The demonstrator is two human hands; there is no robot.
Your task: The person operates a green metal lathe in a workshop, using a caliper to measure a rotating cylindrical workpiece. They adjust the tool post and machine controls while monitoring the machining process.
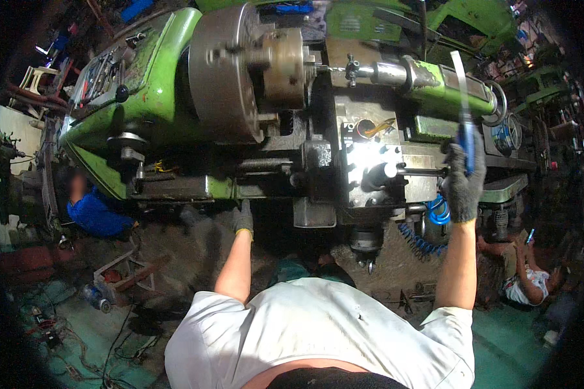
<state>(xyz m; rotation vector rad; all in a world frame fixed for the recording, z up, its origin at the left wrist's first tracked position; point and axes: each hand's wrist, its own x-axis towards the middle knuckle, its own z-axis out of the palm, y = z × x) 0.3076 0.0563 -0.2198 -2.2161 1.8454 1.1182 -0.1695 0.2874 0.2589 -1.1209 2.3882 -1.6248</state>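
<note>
R hand (464, 185), gloved, fingers wrapped tight round blue-handled tool (465, 139), pale blade up, just in front of green lathe (156, 84) tailstock (435, 81). L hand (243, 219), gloved, on lathe front edge below chuck (233, 71); finger state: cannot tell.

Dirty workshop floor (175, 259) carries green lathe (156, 84); wooden frame (126, 272), cables (120, 337), scrap lie on it.
</note>
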